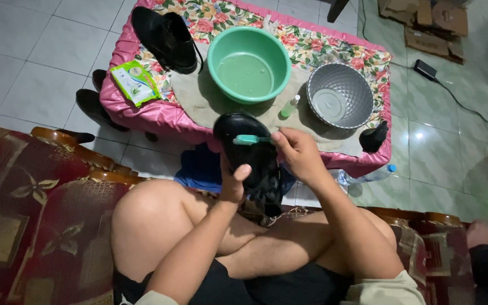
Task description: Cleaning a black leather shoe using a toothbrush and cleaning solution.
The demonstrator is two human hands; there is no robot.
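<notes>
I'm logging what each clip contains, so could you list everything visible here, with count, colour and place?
black shoe: 1, black, held over the lap
toothbrush: 1, green, bristles on the held shoe
second shoe: 1, black, table's far left corner
green basin: 1, green, holds liquid, table middle
grey basin: 1, grey, table right
small bottle: 1, green, between the basins
packet: 1, green and white, table left edge
table: 1, pink floral cover
water bottle: 1, clear, blue cap, on the floor under the table's right edge
cardboard: pieces, brown, floor top right
left hand: grips the held shoe
right hand: grips the toothbrush
</notes>
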